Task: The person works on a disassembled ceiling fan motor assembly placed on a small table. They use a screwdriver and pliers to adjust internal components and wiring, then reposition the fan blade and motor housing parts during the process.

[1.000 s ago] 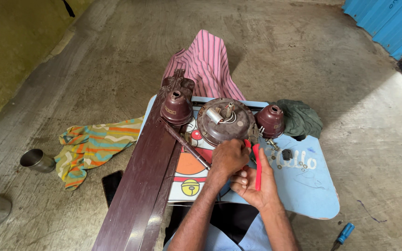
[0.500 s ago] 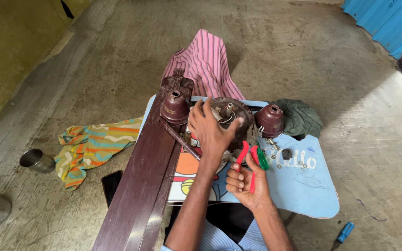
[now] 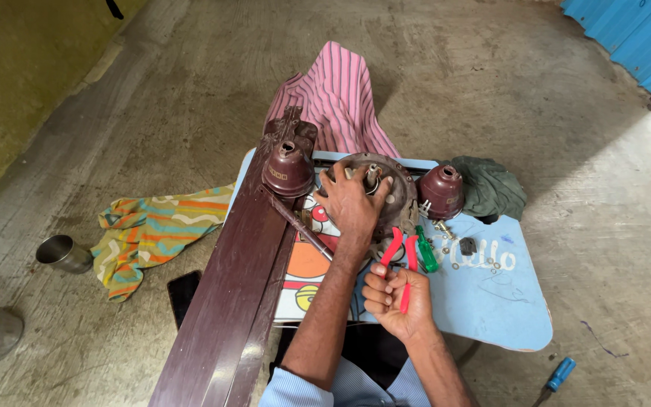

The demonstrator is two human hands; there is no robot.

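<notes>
A round brown fan motor (image 3: 402, 190) lies on a small blue table (image 3: 491, 309). My left hand (image 3: 356, 203) is laid over the top of the motor, fingers curled around its centre near the shaft. Closer to me, my right hand (image 3: 395, 301) grips red-handled pliers (image 3: 401, 252), whose jaws point toward the motor's near edge. A green-handled screwdriver (image 3: 426, 252) lies just right of the pliers. Two brown dome-shaped covers stand beside the motor, one on the left (image 3: 288, 169) and one on the right (image 3: 442, 192).
A long brown fan blade (image 3: 227, 301) runs along the table's left side. Small screws and washers (image 3: 484, 260), a green cloth (image 3: 495, 188), a pink striped cloth (image 3: 337, 90), a colourful cloth (image 3: 152, 230), a phone (image 3: 184, 290), steel cups (image 3: 63, 254) and a blue screwdriver (image 3: 559, 374) lie around.
My left hand has left the pliers area and moved up onto the fan motor. My right hand has drawn the red pliers back toward me.
</notes>
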